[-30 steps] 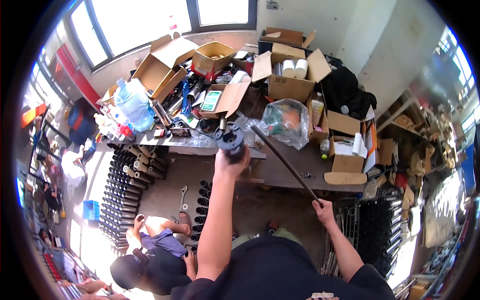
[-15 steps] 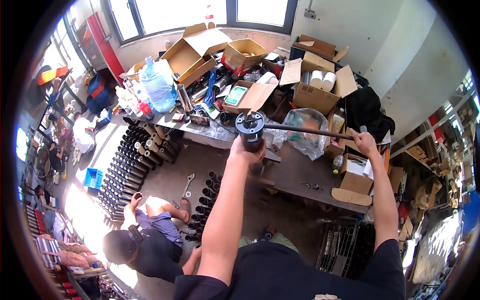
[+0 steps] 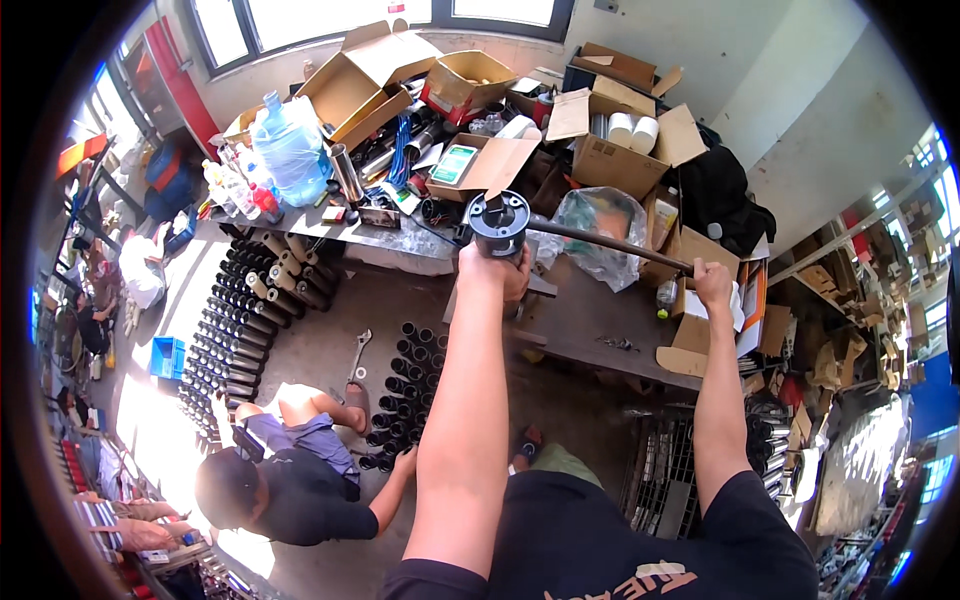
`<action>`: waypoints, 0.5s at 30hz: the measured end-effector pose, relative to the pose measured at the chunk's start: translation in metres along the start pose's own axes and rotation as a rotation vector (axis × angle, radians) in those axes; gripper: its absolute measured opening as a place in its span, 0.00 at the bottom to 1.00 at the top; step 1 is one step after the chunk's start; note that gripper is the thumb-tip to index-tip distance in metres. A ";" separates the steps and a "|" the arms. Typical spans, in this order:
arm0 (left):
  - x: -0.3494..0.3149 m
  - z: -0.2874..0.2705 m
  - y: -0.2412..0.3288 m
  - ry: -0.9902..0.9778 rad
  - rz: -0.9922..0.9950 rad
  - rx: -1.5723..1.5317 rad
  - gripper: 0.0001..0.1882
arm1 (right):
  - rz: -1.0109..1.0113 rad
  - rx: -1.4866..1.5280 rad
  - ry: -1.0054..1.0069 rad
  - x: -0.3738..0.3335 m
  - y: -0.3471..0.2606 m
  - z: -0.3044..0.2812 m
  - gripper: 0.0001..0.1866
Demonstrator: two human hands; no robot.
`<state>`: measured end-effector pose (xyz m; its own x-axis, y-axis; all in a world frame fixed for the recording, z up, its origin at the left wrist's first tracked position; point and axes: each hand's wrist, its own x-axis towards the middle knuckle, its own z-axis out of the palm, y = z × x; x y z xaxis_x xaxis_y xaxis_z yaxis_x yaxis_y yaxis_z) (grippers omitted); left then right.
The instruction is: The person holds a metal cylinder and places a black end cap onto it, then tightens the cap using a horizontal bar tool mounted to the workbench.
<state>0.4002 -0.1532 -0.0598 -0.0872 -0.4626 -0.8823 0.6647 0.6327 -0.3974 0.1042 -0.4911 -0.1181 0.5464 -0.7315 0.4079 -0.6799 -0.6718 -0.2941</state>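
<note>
Two hands (image 3: 493,274) (image 3: 712,284) at dark workbench (image 3: 580,318); open boxes (image 3: 612,165) crowd it, window (image 3: 335,16) behind.

Dark workbench (image 3: 575,312) — opened cartons (image 3: 610,170), blue water jug (image 3: 292,160), clear plastic bag (image 3: 598,212); floor (image 3: 312,350) — wrench (image 3: 360,350), black tubes (image 3: 228,335) in rows.

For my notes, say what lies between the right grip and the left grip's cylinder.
In the head view, a dark rod runs between the right grip and the cylinder; a clear plastic bag shows behind it.
</note>
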 end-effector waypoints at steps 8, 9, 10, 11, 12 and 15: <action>0.024 -0.031 -0.010 -0.592 0.119 0.290 0.18 | 0.170 -0.051 -0.108 -0.006 0.074 0.015 0.35; 0.004 -0.053 -0.025 -0.724 0.205 0.375 0.16 | 0.232 -0.069 -0.145 -0.030 0.088 0.021 0.38; -0.006 -0.086 -0.031 -0.798 0.185 0.439 0.19 | 0.332 -0.139 -0.340 -0.064 0.092 0.031 0.44; -0.016 -0.112 -0.028 -0.811 0.157 0.509 0.23 | 0.400 -0.016 -0.456 -0.104 0.065 0.035 0.47; -0.020 -0.132 -0.034 -0.834 0.082 0.585 0.27 | 0.461 0.061 -0.473 -0.155 0.092 0.063 0.48; -0.036 -0.158 -0.054 -1.206 0.316 0.800 0.37 | 0.875 0.442 -0.494 -0.282 0.067 0.107 0.43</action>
<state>0.2506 -0.0726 -0.0461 0.5237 -0.8519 -0.0075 0.7957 0.4860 0.3615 -0.0427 -0.3427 -0.3453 0.1636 -0.8753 -0.4550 -0.7463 0.1918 -0.6373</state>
